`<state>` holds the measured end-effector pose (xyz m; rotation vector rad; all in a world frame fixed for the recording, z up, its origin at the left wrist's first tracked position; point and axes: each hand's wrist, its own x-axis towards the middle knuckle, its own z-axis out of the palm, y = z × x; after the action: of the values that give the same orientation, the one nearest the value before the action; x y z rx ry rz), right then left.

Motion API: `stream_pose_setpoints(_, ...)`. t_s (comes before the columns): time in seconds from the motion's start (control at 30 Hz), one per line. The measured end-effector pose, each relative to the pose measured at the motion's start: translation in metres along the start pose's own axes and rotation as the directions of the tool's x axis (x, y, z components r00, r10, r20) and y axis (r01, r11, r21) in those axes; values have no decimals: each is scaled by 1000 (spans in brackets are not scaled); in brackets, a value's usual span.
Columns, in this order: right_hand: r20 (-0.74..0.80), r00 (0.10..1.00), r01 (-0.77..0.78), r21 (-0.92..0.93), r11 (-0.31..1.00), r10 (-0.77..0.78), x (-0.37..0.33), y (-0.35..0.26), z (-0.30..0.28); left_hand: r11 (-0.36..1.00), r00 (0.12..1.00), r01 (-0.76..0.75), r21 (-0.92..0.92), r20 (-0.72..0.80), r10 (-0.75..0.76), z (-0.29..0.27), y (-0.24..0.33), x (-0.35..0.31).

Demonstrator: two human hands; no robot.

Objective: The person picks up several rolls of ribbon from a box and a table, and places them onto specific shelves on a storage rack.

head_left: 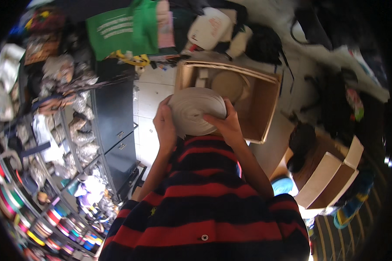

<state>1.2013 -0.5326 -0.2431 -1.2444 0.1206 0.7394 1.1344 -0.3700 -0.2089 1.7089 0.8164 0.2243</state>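
Note:
A wide roll of off-white flat webbing or tape, wound in a spiral, is held up in front of my body. My left hand grips its left edge, fingers hidden behind it. On the other side my right hand holds the rim, with the thumb lying across the face near the centre. Just beyond the roll stands an open cardboard box. Inside it are another round beige roll and small pale pieces; the held roll covers part of the box.
Shelves at the left carry plastic-bagged goods and several coloured ribbon spools. A dark cabinet stands beside them. Beyond the box lie a green bag and a white package. Another open carton sits at the right.

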Motion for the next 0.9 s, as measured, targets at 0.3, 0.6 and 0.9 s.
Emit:
stream_pose_setpoints(0.3, 218, 976, 9, 81, 997, -26, -5, -21, 97, 963, 979, -30, -268, -202, -25, -84, 18, -13)
stream_pose_setpoints(0.6, 290, 957, -32, 39, 999, 19, -83, 47, 231, 964, 833, -121, -237, -552, -32, -205, -53, -85)
stream_pose_setpoints(0.9, 664, 745, -38, -37, 999, 53, -197, 156, 384, 928, 340, -308, -208, -935, -97, -327, -106, -229)
